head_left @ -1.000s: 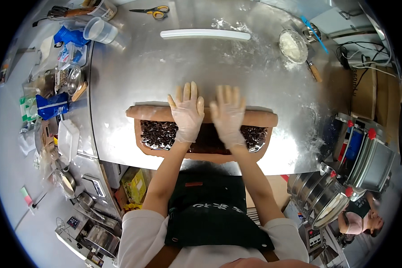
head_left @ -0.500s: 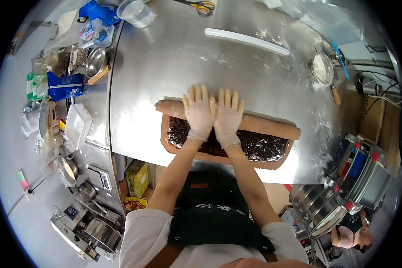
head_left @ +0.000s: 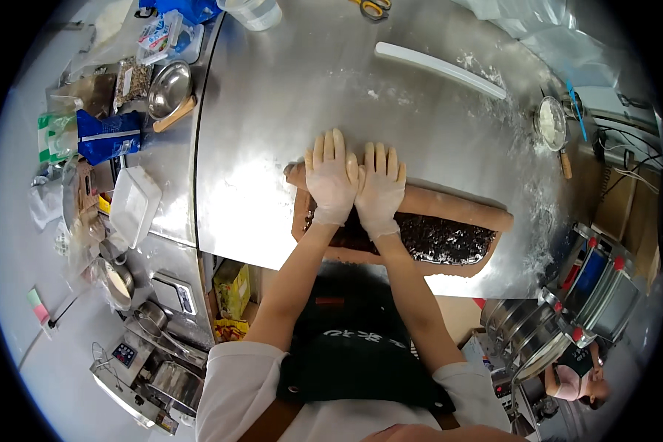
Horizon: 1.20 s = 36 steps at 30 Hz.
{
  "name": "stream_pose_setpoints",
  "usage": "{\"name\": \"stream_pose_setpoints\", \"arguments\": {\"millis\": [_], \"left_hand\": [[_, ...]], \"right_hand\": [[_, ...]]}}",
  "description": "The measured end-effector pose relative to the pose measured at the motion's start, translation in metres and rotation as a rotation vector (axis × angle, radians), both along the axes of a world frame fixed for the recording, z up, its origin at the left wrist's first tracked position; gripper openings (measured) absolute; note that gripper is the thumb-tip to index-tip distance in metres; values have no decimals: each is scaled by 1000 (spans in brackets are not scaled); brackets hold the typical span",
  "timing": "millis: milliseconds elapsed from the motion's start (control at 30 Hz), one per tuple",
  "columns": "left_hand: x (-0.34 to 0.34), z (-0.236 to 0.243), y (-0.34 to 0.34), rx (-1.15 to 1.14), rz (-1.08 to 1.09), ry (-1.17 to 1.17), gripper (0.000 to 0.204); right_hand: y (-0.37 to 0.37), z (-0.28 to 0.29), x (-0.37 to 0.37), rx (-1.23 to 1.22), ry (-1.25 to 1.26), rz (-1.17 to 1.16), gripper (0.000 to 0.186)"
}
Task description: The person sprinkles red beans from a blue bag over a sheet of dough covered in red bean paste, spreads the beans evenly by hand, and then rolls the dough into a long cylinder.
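A brown sheet of dough [head_left: 420, 267] lies on the steel table, spread with a dark, glossy, chunky filling [head_left: 449, 239]. Its far edge is folded over into a long roll [head_left: 457, 206]. Both hands wear thin translucent gloves. My left hand [head_left: 331, 184] rests flat on the roll near its left end, fingers stretched away from me. Beside it, thumbs nearly touching, my right hand [head_left: 381, 190] presses on the roll with its fingers also extended. Neither hand grips anything. The hands and wrists cover part of the roll and the filling.
A long white rod [head_left: 440, 70] lies farther back on the floured steel table [head_left: 287, 96]. Scissors [head_left: 373, 8] and a clear tub [head_left: 256, 13] are at the far edge. A sieve of flour [head_left: 550, 124] sits at right, a metal bowl [head_left: 170, 88] at left. Another person [head_left: 578, 372] is at lower right.
The view has shifted, so table and dough appear farther right. Both hands have slid left along the roll, toward its left end, still flat on it.
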<state>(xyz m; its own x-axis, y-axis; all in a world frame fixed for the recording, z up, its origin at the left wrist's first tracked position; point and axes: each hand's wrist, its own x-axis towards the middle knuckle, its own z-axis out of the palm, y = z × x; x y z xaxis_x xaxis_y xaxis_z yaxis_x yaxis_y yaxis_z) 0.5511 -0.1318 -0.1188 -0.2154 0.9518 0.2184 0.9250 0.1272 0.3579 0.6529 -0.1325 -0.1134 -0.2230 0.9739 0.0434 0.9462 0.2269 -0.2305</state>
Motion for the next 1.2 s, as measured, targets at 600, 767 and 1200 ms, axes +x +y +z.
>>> {"name": "stream_pose_setpoints", "arguments": {"millis": [600,767,1200], "left_hand": [[-69,-12,-12,-210,-60,-254,52],[-28,-8,-11,-85,96,-243,49],[225,5,4,-68,-383,-3,52]], "right_hand": [[-9,6,-64,-228,6,135,56],[-13,15,4,23,127,29,54],[-11,0,234,27,-127,-251,49]]}}
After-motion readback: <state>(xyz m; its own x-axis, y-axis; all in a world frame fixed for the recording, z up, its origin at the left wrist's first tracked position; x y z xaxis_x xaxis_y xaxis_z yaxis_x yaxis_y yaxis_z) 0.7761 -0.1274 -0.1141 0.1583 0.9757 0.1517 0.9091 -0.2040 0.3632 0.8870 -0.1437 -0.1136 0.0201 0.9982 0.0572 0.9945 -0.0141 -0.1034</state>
